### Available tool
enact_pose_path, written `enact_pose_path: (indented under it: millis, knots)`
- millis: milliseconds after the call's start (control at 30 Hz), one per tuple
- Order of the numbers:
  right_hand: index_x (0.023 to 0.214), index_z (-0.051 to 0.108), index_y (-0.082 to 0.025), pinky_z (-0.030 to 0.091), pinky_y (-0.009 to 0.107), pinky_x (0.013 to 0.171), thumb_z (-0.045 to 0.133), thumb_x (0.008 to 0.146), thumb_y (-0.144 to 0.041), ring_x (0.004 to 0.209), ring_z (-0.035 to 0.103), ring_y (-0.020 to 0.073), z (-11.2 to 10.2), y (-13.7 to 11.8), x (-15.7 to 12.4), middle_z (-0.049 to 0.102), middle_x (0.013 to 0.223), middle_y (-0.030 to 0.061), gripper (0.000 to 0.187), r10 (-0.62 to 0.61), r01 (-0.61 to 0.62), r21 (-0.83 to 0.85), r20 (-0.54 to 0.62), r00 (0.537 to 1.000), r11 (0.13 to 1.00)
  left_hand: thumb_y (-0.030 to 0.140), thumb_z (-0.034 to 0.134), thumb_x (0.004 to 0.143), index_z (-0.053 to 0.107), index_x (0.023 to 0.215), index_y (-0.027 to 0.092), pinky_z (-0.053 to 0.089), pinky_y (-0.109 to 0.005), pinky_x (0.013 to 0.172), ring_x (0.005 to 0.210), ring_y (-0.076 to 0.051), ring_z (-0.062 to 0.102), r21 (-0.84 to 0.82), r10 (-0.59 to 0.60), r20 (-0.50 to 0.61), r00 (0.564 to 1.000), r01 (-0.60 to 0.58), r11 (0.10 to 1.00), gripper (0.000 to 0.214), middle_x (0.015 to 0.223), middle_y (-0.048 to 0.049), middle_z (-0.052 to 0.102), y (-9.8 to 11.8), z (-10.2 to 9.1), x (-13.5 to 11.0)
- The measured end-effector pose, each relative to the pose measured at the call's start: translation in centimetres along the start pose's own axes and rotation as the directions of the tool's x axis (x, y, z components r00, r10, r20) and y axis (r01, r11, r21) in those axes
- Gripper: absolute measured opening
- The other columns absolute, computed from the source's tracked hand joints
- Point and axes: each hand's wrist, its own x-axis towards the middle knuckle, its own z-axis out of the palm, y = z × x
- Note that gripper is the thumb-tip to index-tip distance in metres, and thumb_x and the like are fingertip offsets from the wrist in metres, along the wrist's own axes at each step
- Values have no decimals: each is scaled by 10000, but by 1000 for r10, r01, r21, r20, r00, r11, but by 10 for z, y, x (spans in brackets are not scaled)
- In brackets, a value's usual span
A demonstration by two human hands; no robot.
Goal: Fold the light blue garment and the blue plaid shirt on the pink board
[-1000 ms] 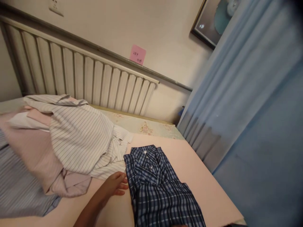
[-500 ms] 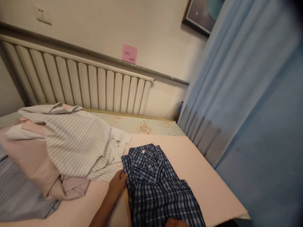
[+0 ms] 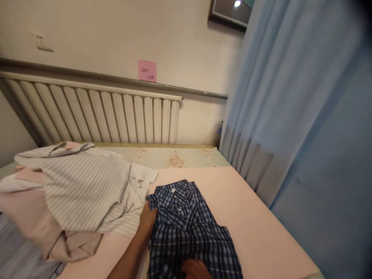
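Note:
A folded dark blue plaid shirt (image 3: 188,228) lies on the pink sheet of the bed (image 3: 250,228). My left hand (image 3: 147,221) grips the shirt's left edge near the collar, fingers curled round the cloth. My right hand (image 3: 195,269) rests on the lower part of the plaid shirt at the bottom of the view; only part of it shows, fingers bent on the fabric.
A heap of clothes lies to the left: a white striped shirt (image 3: 84,186), pink garments (image 3: 35,217) and a blue striped piece (image 3: 17,259). Behind stand a slatted headboard (image 3: 95,112) and a wall with a pink note (image 3: 147,70). Blue curtains (image 3: 305,116) hang at the right.
My left hand moved from the sheet onto the plaid shirt's left edge and closed on it. My right hand came into view on the shirt's lower part. The view levelled out.

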Motion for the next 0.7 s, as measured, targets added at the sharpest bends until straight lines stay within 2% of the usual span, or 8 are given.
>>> enact_pose_path:
  millis: [133, 233, 300, 333, 433, 500, 600, 700]
  knots:
    - [886, 620, -285, 488, 373, 899, 475, 789, -110, 906, 650, 195, 36, 35, 14, 708, 868, -16, 247, -40, 40, -25, -32, 999, 999, 186, 482, 781, 524, 1251, 190, 457, -274, 864, 1092, -225, 615, 49, 42, -7, 999, -41, 998, 472, 1200, -70, 666, 11, 15, 28]
    - [790, 624, -233, 477, 421, 945, 500, 741, -89, 955, 660, 229, 42, 59, 34, 725, 847, 23, 196, 34, -35, -39, -7, 999, 999, 210, 478, 786, 528, 1257, 186, 446, -282, 882, 1102, -230, 607, 72, 59, -10, 998, -58, 996, 474, 1204, -72, 664, 18, 26, 55]
    - [823, 633, -210, 415, 469, 1020, 530, 681, -94, 1057, 625, 258, 28, 69, 51, 722, 931, 59, 211, 50, -50, 1, 27, 998, 999, 231, 483, 788, 533, 1255, 194, 441, -291, 893, 1104, -236, 605, 83, 68, -10, 998, -67, 994, 471, 1207, -73, 663, 23, 34, 75]
    - [887, 635, -200, 367, 487, 1061, 533, 653, -95, 1123, 590, 263, 16, 72, 60, 708, 1009, 77, 275, 48, -49, 33, 25, 999, 998, 237, 485, 789, 534, 1256, 198, 438, -296, 900, 1113, -240, 600, 87, 72, -13, 997, -70, 994, 471, 1215, -73, 658, 25, 37, 85]
    - [1071, 588, -178, 271, 503, 1116, 487, 625, -69, 1240, 500, 238, -24, 80, 88, 643, 1165, 113, 470, 96, -85, 118, -89, 991, 989, 227, 478, 791, 534, 1259, 203, 429, -304, 916, 1135, -246, 587, 97, 77, -26, 997, -74, 993, 473, 1230, -73, 650, 34, 46, 118]
    - [1056, 584, -176, 262, 500, 1119, 446, 631, -42, 1244, 498, 213, -44, 84, 107, 646, 1142, 112, 467, 136, -116, 158, -123, 983, 981, 215, 469, 796, 536, 1259, 200, 427, -308, 917, 1126, -247, 593, 103, 79, -29, 996, -76, 992, 468, 1205, -77, 662, 39, 50, 140]
    - [961, 601, -173, 223, 484, 1134, 442, 634, -35, 1245, 495, 204, -56, 93, 128, 663, 1088, 99, 390, 145, -129, 191, -69, 987, 973, 207, 466, 808, 513, 1281, 184, 403, -318, 956, 1171, -253, 563, 108, 87, -34, 996, -83, 991, 476, 1245, -96, 634, 44, 53, 165]
    - [962, 601, -169, 208, 448, 1140, 451, 639, -35, 1261, 475, 193, -58, 96, 134, 656, 1101, 95, 381, 143, -135, 186, -30, 989, 973, 217, 487, 818, 450, 1335, 152, 341, -347, 1036, 1266, -267, 482, 100, 92, -42, 995, -88, 991, 523, 1350, -135, 547, 42, 54, 173]
